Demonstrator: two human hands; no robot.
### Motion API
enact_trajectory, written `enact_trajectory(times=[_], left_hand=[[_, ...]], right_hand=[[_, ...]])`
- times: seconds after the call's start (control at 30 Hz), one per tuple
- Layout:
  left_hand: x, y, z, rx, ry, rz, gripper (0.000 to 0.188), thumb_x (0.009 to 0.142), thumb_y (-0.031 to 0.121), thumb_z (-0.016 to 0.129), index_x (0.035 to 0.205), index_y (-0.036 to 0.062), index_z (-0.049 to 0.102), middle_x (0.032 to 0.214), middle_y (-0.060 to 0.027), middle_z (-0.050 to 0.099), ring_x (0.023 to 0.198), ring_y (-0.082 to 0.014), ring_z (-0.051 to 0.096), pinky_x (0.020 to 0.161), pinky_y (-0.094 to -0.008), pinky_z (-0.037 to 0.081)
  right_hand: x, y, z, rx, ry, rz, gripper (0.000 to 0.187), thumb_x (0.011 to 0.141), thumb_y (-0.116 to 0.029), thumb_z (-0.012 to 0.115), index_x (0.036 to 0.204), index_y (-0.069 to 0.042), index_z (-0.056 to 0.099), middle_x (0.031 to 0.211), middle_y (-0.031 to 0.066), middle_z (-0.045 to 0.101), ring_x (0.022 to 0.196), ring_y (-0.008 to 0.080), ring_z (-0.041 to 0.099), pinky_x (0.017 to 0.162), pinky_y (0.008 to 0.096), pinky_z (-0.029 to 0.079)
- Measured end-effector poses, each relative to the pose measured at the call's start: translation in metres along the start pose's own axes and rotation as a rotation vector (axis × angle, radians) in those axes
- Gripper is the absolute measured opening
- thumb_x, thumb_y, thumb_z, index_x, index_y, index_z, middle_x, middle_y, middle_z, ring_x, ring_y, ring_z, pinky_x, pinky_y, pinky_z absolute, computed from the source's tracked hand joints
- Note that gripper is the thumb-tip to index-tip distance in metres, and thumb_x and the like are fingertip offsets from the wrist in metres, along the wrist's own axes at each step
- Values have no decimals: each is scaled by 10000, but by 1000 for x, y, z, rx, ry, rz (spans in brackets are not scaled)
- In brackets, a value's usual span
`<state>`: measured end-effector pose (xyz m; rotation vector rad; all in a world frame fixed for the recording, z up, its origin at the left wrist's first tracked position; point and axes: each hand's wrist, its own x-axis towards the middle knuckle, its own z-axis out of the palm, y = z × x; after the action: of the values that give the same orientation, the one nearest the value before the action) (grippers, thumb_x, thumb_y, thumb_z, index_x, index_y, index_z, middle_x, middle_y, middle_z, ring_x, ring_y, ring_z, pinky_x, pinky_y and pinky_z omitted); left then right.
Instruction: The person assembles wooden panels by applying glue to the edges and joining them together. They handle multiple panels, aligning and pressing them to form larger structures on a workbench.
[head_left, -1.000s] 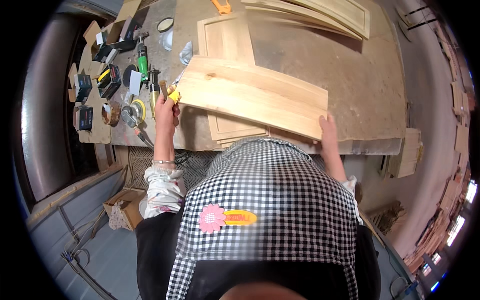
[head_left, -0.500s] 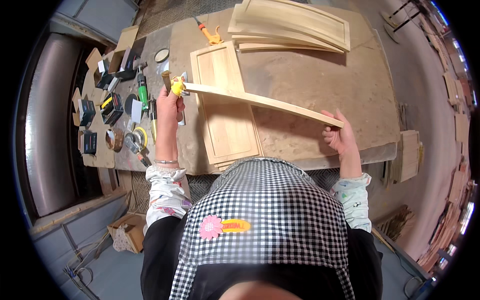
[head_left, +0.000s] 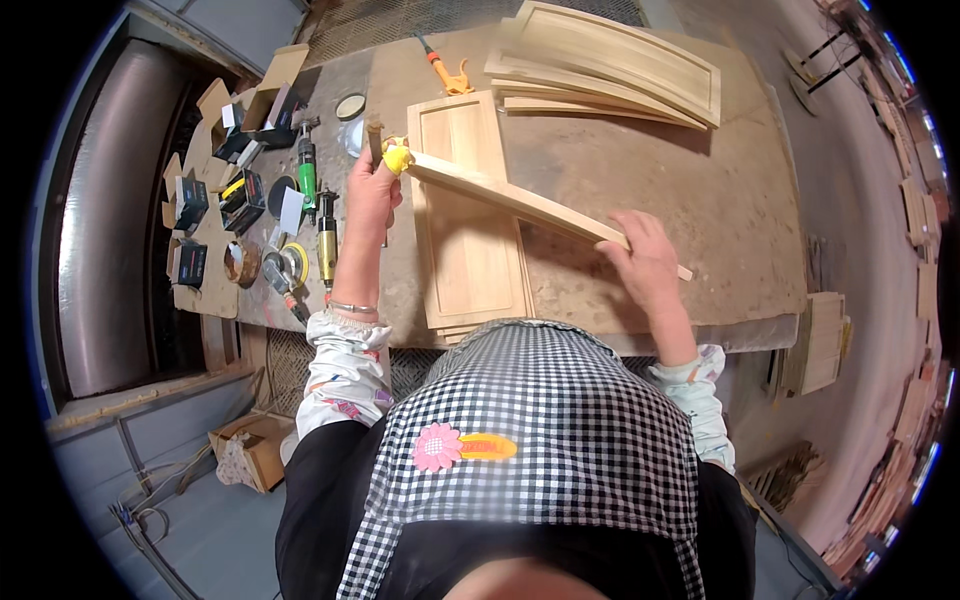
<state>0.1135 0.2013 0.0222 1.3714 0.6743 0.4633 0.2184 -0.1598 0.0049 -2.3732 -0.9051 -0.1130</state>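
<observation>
A long, narrow wooden strip (head_left: 500, 193) slants across in front of me, raised above the table. My left hand (head_left: 372, 195) is closed at its left end, with yellow wrapping (head_left: 397, 159) around a fingertip there. A narrow brown piece (head_left: 375, 145) sticks up from the same hand; its kind is unclear. Farther right, my right hand (head_left: 648, 262) is closed around the strip near its other end, whose tip pokes out past the hand. Beneath the strip lies a small stack of framed wooden panels (head_left: 465, 240).
More wooden panels (head_left: 610, 70) are piled at the table's (head_left: 740, 190) far side, near an orange air blow gun (head_left: 455, 78). To the left lie a green power tool (head_left: 307, 165), a yellow-black air tool (head_left: 327, 240), a round sander (head_left: 290, 265) and several opened boxes (head_left: 242, 200).
My right hand has moved inward from the strip's end and now wraps over it. The whole view has shifted slightly; the left hand keeps its hold.
</observation>
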Motion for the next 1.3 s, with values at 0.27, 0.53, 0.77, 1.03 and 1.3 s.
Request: enact_trajectory(times=[0.27,0.53,0.77,1.03,1.3], left_hand=[[-21,-9,0,-66,105,122,194,954,142,572,1143,115,540,782,60,487,549,-13,405,447,-176,316],[-64,-13,43,917,58,934,163,707,13,602,859,57,564,1351,-112,572,708,-228,657,581,-340,526],[-79,-31,68,1009,-288,926,141,723,51,608,827,68,516,1391,-86,543,731,-209,656,581,-336,532],[-66,-111,-14,111,408,106,303,823,31,522,1126,33,530,1102,-181,565,872,-334,580,825,-350,481],[-74,-200,-73,845,418,-56,309,846,46,551,1136,32,654,994,-215,673,952,-399,623,831,-472,493]], right_hand=[[12,-4,20,-136,-61,19,307,699,-217,773,953,-112,636,879,63,665,846,279,645,718,388,508],[28,6,19,-166,-69,27,254,692,-172,744,917,-123,636,848,73,662,817,284,651,694,393,509],[36,9,17,-209,-89,27,207,711,-197,721,884,-125,632,832,81,657,810,290,649,693,402,503],[47,8,14,-222,-140,81,220,713,-244,713,869,-116,627,826,97,654,812,310,642,709,414,498],[45,28,28,-200,-101,79,205,713,-259,700,866,-128,660,834,126,672,803,336,651,697,441,516]])
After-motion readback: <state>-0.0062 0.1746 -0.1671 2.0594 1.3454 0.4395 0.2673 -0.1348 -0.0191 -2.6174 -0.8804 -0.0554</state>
